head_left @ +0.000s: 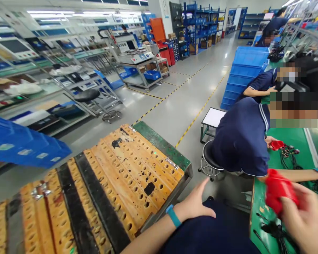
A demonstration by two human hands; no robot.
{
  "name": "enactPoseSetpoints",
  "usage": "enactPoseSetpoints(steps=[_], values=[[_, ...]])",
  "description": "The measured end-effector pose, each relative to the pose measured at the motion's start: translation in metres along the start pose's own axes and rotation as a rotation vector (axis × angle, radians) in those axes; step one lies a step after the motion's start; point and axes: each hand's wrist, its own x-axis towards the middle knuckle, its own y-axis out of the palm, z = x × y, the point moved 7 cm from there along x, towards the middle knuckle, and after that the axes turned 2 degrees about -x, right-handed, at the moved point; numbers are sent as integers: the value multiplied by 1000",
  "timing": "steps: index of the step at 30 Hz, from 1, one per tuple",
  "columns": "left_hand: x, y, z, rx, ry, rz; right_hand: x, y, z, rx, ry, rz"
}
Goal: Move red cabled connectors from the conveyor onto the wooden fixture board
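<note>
Head view. The green bench (259, 197) runs along the right; its left edge drops straight to the grey floor (175, 106), which lies open between the yellow-black lines up to the blue racks. At lower left stands an orange pegboard cart (116, 176) with rows of holes; its green-trimmed right edge (161, 144) ends near the left hand. A narrow gap of floor separates cart and bench, partly filled by a black stool (209, 158).

The left hand (197, 204) is flat and relaxed, fingers spread and pointing up-left, palm down on the person's own dark blue lap, grasping nothing. A teal wristband (173, 216) sits on that wrist; the forearm enters from the lower edge.

The right hand (304, 215) is raised over the bench at lower right, blurred, fingers curled around a red part (279, 190), which it holds above the bench's front section. Its grip on the part is closed; finger placement is hard to make out in the blur.

Black cables (275, 233) lie on the bench below the red part, cut off by the frame edge. A co-worker (241, 137) in dark blue leans over the bench farther along, holding another red piece (277, 144). Blue crates (246, 67) are stacked behind.
</note>
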Motion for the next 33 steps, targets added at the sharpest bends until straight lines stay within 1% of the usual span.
enactPoseSetpoints(steps=[1, 2, 3, 4, 6, 7, 8, 9, 10, 11, 13, 15, 16, 17, 18, 19, 20, 22, 24, 26, 27, 29, 31, 33], values=[[4, 1, -14, -32, 48, 42, 1, 29, 27, 97, -8, 49], [6, 1, -24, -73, 94, 70, 1, 63, 56, 228, -10, 139], [6, -1, -30, -126, 131, 78, 0, 99, 88, 347, -25, 238], [2, -5, -31, -189, 151, 77, -1, 133, 119, 450, -29, 304], [-11, -17, -24, -304, 128, 59, -3, 193, 174, 637, 0, 426], [-22, -27, -17, -317, 99, 41, -4, 217, 195, 708, 17, 464], [-33, -42, -9, -275, 76, 2, -4, 237, 211, 762, 37, 491], [-45, -61, -3, -194, 63, -51, -5, 254, 221, 796, 58, 505], [-58, -84, 1, -104, 60, -115, -6, 269, 224, 808, 87, 508], [-70, -112, 4, -6, 69, -193, -8, 282, 221, 801, 123, 504], [-90, -172, 5, 199, 122, -337, -15, 308, 200, 713, 219, 496], [-102, -226, 3, 501, 208, -450, -30, 334, 171, 531, 304, 513], [-104, -246, 5, 668, 254, -482, -39, 347, 158, 432, 329, 532], [-103, -260, 9, 817, 291, -489, -48, 361, 147, 343, 340, 561], [-100, -269, 18, 916, 307, -470, -58, 375, 139, 270, 337, 600], [-96, -273, 31, 972, 303, -435, -66, 388, 134, 216, 325, 644], [-93, -273, 46, 996, 287, -396, -73, 401, 131, 175, 306, 694], [-88, -265, 78, 985, 237, -314, -82, 423, 129, 87, 251, 793], [-89, -255, 106, 897, 157, -240, -84, 439, 128, 11, 188, 870], [-92, -250, 124, 735, 61, -207, -83, 450, 128, -45, 129, 932], [-92, -252, 127, 649, 26, -216, -82, 455, 127, -65, 103, 958], [-88, -258, 122, 546, 26, -267, -82, 464, 127, -88, 60, 1004], [-75, -263, 111, 538, 79, -294, -85, 472, 126, -101, 42, 1029], [-57, -263, 105, 561, 109, -274, -89, 479, 124, -110, 57, 1027]])
